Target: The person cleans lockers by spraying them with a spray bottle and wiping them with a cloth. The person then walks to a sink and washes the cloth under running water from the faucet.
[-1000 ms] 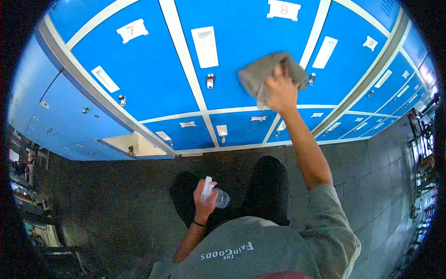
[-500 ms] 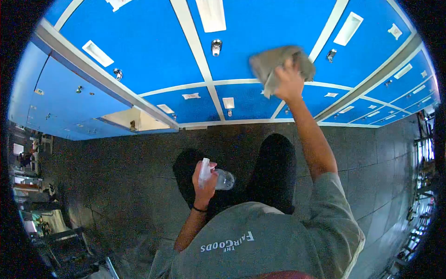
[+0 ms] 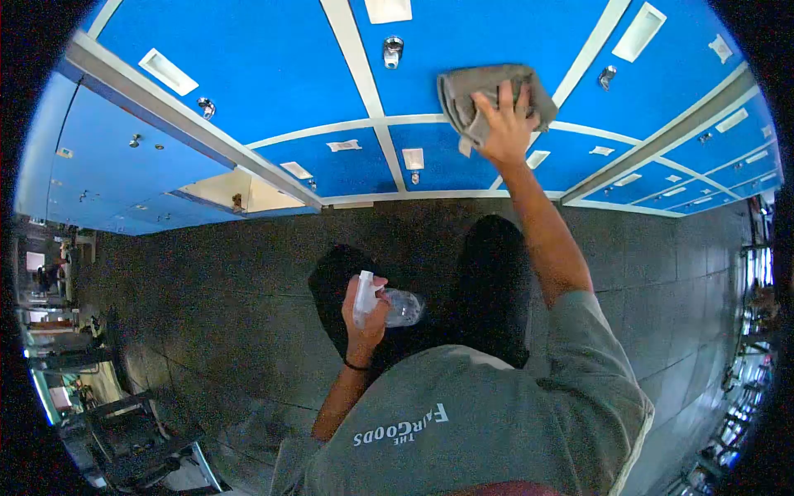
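My right hand [image 3: 506,124] presses a folded grey-brown cloth [image 3: 475,87] against the lower part of a blue locker door [image 3: 488,33], with fingers spread over the fabric. The cloth lies across the door's lower right corner and the white frame beside it. Down by my knee, my left hand [image 3: 364,318] is wrapped around the neck of a clear spray bottle [image 3: 404,308] with a white trigger head. The bottle is tilted on its side, its base toward the right.
Rows of blue lockers with chrome locks [image 3: 393,51] and white recessed handles [image 3: 168,72] fill the wall ahead. One lower compartment [image 3: 240,190] on the left shows a pale interior. Dark floor tiles [image 3: 223,306] lie below. Gym equipment [image 3: 136,438] stands at left, more at far right.
The cloth and my right hand have shifted slightly left along the door, and the fingers are now spread over it. The view has tilted a little. My left hand still holds the bottle.
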`<control>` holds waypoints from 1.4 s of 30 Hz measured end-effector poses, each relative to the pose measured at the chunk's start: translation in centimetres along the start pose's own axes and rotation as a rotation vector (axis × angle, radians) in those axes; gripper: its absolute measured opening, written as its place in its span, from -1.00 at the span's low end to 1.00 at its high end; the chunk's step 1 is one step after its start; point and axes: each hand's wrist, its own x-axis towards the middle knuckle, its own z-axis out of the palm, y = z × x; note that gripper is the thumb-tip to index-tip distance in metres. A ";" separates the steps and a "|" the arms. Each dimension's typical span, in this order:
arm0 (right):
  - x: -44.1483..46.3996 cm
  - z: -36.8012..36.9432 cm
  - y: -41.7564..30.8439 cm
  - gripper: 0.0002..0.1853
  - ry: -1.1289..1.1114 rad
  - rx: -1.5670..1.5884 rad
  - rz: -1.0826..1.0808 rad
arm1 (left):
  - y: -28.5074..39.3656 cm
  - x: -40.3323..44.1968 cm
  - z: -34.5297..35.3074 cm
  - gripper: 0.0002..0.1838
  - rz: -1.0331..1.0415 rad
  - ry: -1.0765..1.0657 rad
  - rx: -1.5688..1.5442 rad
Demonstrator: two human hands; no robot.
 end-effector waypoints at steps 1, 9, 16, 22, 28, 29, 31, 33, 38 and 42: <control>0.0 -0.4 -1.4 -0.14 0.054 -0.009 0.050 | -0.1 -0.1 -0.3 -0.73 0.003 -0.010 0.018; 2.9 1.0 -10.7 -0.13 -0.649 0.158 -0.306 | 0.7 0.6 0.5 -0.74 -0.024 -0.054 -0.040; -0.5 0.6 -0.8 -0.22 0.399 0.027 0.151 | -0.7 0.6 -0.8 -0.64 -0.019 -0.078 0.156; -2.0 4.9 -9.9 -0.22 -0.201 0.073 -0.088 | -1.3 0.8 0.0 -0.69 -0.079 -0.071 0.000; -9.7 11.7 -7.7 -0.31 -0.462 0.219 0.003 | -1.2 0.6 -0.2 -0.66 -0.147 -0.110 0.031; -11.2 12.2 -7.3 -0.31 -0.469 0.210 0.158 | -1.7 0.4 -0.3 -0.67 -0.166 -0.085 0.008; -14.5 14.4 -6.9 -0.31 -0.356 0.315 0.580 | -2.8 0.0 -0.5 -0.67 -0.203 -0.037 -0.036; -17.5 19.2 -6.6 -0.30 -0.020 0.747 1.176 | -2.5 -0.1 -0.5 -0.68 -0.251 -0.080 -0.081; -15.2 21.8 -4.8 -0.18 0.667 2.065 1.683 | -3.1 -0.6 0.1 -0.65 -0.366 -0.129 -0.126; -14.3 19.9 -7.0 -0.20 0.581 2.294 1.615 | -3.5 -0.3 0.9 -0.64 -0.442 -0.177 0.118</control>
